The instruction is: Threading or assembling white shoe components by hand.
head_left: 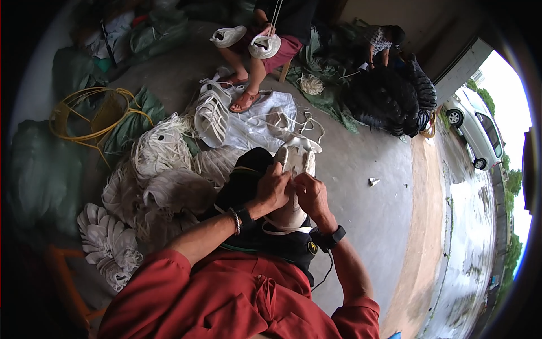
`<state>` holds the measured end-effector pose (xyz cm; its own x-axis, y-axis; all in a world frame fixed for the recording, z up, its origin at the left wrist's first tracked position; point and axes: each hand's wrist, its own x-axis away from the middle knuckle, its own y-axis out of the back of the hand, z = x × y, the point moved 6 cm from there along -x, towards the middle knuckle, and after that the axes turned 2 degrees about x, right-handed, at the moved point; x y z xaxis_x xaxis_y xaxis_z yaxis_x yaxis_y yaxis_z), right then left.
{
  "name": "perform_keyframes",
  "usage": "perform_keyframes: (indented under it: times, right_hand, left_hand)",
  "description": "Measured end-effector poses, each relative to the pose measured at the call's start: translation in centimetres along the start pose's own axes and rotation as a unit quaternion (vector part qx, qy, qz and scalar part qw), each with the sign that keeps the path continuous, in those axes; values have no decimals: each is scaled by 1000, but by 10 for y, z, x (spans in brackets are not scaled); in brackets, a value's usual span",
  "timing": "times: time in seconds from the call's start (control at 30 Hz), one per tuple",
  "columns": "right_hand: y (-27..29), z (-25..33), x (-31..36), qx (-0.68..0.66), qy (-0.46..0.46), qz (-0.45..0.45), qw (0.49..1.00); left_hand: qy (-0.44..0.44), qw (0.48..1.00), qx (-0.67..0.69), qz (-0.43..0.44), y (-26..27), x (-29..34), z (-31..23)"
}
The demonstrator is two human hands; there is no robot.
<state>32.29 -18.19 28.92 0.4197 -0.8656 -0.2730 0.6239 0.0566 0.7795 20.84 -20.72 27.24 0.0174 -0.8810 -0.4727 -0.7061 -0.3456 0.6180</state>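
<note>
A white shoe upper rests over my lap, between my two hands. My left hand closes on its left edge, fingers bent inward near the middle opening. On the opposite edge my right hand is pinched, its fingertips close to those of the left. Whether a lace end sits in either pinch is too small to make out. A pale lace loops around the near end of the upper. Dark cloth covers my leg beneath it.
Piles of white shoe uppers lie left of my legs, beside a white sheet. Ahead, a seated person pulls laces on a white upper. A yellow-framed chair stands left; another person bends over a black heap at far right.
</note>
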Motion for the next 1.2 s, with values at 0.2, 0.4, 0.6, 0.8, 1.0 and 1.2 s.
perform_keyframes:
  times: [0.2, 0.4, 0.6, 0.8, 1.0, 1.2]
  right_hand:
    - [17, 2, 4, 25, 50, -13, 998]
    - [20, -60, 38, 59, -30, 22, 998]
    - [-10, -83, 50, -10, -104, 89, 991]
    - [-34, -134, 53, 21, -119, 76, 990]
    - [23, -100, 46, -313, -240, -141, 908]
    - [32, -71, 33, -709, -232, -133, 652]
  left_hand:
    - [-104, 991, -83, 27, 19, 1, -25]
    - [6, 981, -194, 8, 112, 23, 99]
    - [336, 866, -366, 59, 216, 140, 290]
    - [342, 811, 416, 226, 85, 67, 73]
    - [412, 463, 737, 270, 15, 50, 53]
    - [395, 422, 815, 49, 28, 51, 63]
